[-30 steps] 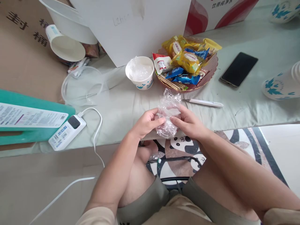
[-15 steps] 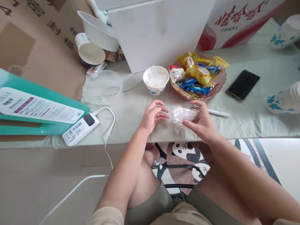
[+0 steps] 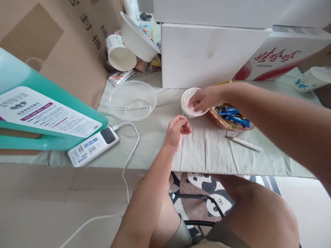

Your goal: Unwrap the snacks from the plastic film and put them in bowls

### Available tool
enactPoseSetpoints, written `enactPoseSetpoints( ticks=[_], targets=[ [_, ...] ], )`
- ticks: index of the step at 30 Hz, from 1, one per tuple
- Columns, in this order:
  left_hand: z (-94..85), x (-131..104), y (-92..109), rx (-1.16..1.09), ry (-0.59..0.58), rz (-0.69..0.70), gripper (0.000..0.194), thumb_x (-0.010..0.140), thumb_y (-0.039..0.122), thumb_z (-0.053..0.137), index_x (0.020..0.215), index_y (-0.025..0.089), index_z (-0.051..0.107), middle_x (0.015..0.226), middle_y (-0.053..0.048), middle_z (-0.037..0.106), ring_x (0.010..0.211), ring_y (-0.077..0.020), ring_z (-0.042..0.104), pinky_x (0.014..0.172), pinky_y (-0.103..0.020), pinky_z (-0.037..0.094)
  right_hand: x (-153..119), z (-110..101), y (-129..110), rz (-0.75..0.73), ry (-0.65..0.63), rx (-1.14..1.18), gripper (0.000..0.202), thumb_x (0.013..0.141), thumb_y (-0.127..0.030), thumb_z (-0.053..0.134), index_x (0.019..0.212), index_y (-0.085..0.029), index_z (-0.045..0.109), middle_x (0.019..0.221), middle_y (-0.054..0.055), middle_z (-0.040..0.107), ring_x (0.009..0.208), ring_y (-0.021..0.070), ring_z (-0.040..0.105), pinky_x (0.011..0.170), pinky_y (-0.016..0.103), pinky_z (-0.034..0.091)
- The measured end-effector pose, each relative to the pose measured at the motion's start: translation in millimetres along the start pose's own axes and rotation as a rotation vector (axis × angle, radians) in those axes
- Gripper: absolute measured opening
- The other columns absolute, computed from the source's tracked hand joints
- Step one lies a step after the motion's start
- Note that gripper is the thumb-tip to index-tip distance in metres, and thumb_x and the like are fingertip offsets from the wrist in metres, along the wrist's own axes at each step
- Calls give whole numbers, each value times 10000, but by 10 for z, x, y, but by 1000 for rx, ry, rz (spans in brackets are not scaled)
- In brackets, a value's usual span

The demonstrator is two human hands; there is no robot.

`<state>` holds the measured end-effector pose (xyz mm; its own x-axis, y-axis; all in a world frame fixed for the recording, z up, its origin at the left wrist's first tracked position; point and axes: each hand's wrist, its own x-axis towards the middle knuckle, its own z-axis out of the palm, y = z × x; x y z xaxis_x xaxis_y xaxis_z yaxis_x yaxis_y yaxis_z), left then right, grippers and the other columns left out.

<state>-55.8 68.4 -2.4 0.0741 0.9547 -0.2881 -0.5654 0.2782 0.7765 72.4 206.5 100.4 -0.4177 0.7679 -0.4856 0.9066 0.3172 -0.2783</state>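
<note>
My right hand (image 3: 204, 98) reaches across to a white paper bowl (image 3: 184, 111) with a blue leaf print, its fingers curled and down inside the rim. Whitish clear plastic shows in the bowl, but the fingertips are hidden, so what they hold cannot be made out. In front of the bowl, my left hand (image 3: 178, 131) hovers over the cloth with its fingers curled in and nothing visible in them. A reddish scalloped dish (image 3: 219, 123) of blue-wrapped snacks (image 3: 236, 119) stands right of the bowl, partly covered by my right forearm.
A slim white tool (image 3: 245, 143) lies near the table's front. At left are a clear plastic lid (image 3: 133, 100), a white power bank (image 3: 93, 146) with its cable, and a green jug (image 3: 51, 103). White boxes (image 3: 201, 55) stand behind; a paper cup (image 3: 312, 78) is far right.
My right hand has moved up and left from the crumpled clear plastic on the cloth into the paper bowl. That plastic is gone from the cloth. My left fingers have curled in. The view has shifted.
</note>
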Motion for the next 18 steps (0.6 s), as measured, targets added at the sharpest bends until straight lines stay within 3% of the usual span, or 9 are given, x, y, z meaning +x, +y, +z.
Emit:
enactPoseSetpoints(
  ticks=[2,3,6,10,12,16,18],
  targets=[
    [-53,6,35,-7,-16,-2,215,659,357,655,739,190,545,590,46,569,509,-89,564,543,-218,427,70,-64,-48,27,-195,-78,292,902,-290,617,1103,-125,751,975,28,747,861,171,723,769,305,443],
    [-77,7,54,-14,-15,-2,208,662,353,650,740,190,548,593,45,570,512,-90,564,544,-218,425,93,-67,-78,31,-231,-144,356,878,-292,661,1204,-165,724,1067,46,750,897,194,726,769,300,457],
    [-137,8,108,-47,9,-4,181,675,340,633,735,191,549,594,45,561,515,-92,562,544,-221,425,163,23,-192,15,-202,-388,545,762,-239,792,1292,-210,668,1159,104,731,934,267,699,752,328,486],
    [-180,-3,157,-96,28,-4,159,689,327,623,716,188,551,583,47,547,501,-87,552,540,-220,417,288,228,-276,-56,-159,-535,326,830,-206,715,1146,-126,698,1013,160,737,930,273,677,768,343,460],
    [-185,-7,169,-113,28,-5,151,693,320,619,708,186,550,579,45,547,501,-87,552,539,-217,409,345,328,-253,-83,-121,-554,208,892,-206,632,1060,-115,712,1043,199,734,981,288,680,804,363,461],
    [-161,-4,178,-116,40,-14,148,695,321,614,701,188,550,555,47,532,488,-88,533,530,-219,392,392,493,-161,-64,-51,-574,246,929,-224,599,1142,-144,691,1223,217,703,1089,319,688,848,386,478],
    [-137,-5,180,-99,66,-17,153,695,330,610,691,191,546,515,58,486,454,-82,484,501,-218,346,380,495,-129,-62,-12,-540,236,913,-206,629,1125,-131,701,1196,214,718,1049,298,702,824,373,479]
  ],
)
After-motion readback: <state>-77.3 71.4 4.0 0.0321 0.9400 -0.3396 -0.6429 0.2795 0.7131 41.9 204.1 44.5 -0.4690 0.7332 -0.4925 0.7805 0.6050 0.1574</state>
